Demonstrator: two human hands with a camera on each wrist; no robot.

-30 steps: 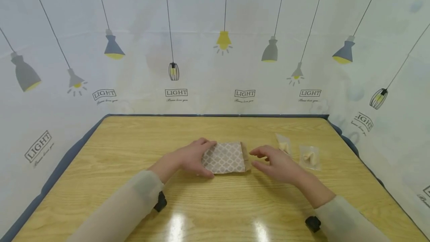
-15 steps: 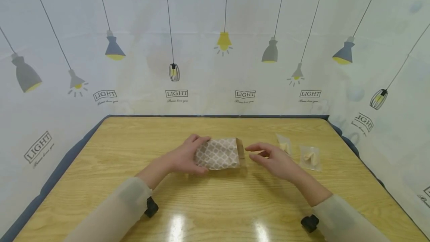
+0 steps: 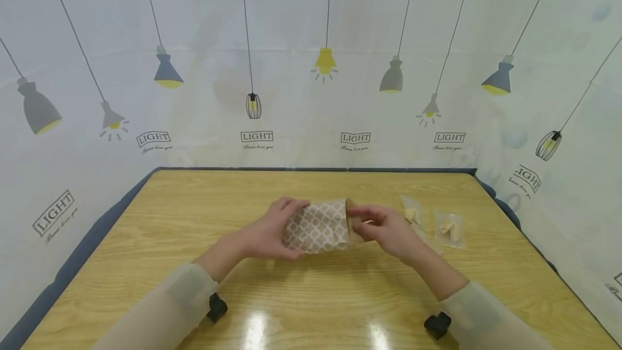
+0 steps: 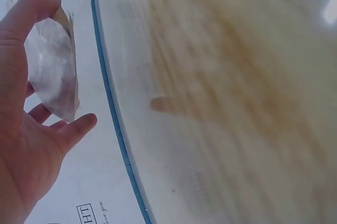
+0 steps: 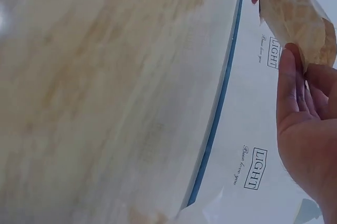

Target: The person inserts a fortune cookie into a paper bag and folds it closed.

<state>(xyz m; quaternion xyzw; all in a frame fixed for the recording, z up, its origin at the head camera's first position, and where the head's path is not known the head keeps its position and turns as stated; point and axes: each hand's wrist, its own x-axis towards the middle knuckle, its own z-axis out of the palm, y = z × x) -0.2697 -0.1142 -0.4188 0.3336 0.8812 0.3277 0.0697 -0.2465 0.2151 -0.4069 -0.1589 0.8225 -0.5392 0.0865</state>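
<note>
A paper bag (image 3: 318,227) with a brown-and-white lattice pattern lies sideways at mid-table in the head view, its brown mouth toward the right. My left hand (image 3: 267,234) grips the bag's left end between thumb and fingers. At the mouth, my right hand (image 3: 386,231) pinches the brown paper edge with thumb and fingers. In the right wrist view those fingertips meet the bag's (image 5: 295,13) brown end. The left wrist view catches the bag's pale crumpled end (image 4: 52,60) beside my hand. What the bag holds inside is hidden.
Right of the right hand, two clear packets lie on the wooden table (image 3: 194,204): a tilted packet (image 3: 412,217) and a flatter packet (image 3: 450,229), each with a folded, cookie-like piece. A white lamp-printed curtain (image 3: 291,96) stands behind the table's far edge.
The left hand has shifted slightly left and raised the bag, which has rounded out. The right hand has come left from beside the bag and taken hold of its mouth.
</note>
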